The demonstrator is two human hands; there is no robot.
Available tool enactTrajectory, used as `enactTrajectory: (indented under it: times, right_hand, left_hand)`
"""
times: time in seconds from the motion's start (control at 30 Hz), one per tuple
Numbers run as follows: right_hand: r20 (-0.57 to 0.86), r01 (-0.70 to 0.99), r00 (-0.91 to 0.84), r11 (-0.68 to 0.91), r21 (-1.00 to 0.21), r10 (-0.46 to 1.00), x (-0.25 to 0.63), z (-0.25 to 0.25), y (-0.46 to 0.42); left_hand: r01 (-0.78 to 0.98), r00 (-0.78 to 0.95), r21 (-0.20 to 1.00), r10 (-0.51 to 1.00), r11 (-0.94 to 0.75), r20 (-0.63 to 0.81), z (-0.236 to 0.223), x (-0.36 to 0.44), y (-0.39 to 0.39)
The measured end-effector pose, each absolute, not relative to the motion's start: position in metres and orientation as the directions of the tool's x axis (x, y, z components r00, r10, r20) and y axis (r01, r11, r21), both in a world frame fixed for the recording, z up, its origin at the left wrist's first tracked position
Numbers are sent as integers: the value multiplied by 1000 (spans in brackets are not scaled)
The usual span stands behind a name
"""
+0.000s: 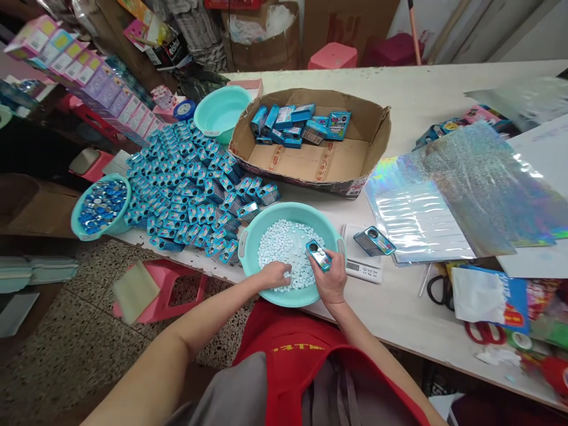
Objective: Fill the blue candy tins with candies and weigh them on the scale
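My right hand (332,279) grips a small blue tin (318,255) with a round hole in its top, and a few white candies lie on that face. The tin is tilted over the right side of a turquoise basin (290,208). Loose white candies (277,239) cover much of the basin's bottom. My left hand (276,276) reaches into the basin with curled fingers, pinching at the candies; its fingertips are partly hidden. To the right, another blue tin (374,241) rests on a white digital scale (364,269).
Many blue tins (181,177) crowd the table's left side. Behind the basin stands a cardboard tray (295,163) holding several blue tins. A basin of blue and silver lids (125,207) sits far left. Holographic sheets (470,177) and black-handled scissors (439,291) lie right.
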State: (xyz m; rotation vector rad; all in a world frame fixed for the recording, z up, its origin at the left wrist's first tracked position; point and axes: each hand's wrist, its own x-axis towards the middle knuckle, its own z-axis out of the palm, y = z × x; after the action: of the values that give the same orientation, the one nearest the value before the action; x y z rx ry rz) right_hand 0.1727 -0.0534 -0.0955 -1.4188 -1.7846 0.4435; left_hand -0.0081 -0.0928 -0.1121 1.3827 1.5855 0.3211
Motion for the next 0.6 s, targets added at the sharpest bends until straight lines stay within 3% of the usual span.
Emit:
enactTrajectory:
  times: [0.1,0.2,0.3,0.43,0.6]
  right_hand:
    - [361,641,-103,340,-688,927,173,-93,-56]
    - [308,631,-221,376,-678,926,173,-89,-56]
    - [210,654,-360,406,-639,909,169,-80,-55]
    - [151,632,-492,471,-615,857,160,-63,-53]
    - [112,588,-488,420,-691,866,156,-50,-48]
  left_hand:
    - [481,41,775,873,410,-487,-104,-15,-80]
    - [-25,-35,854,853,519,-520,-81,-13,-67]
    - [-465,-151,817,879,342,-453,-55,0,-57]
    - [-581,-430,812,823,62,-371,-38,23,-47]
    - [-567,-547,824,750,-5,-371,-31,33,-41]
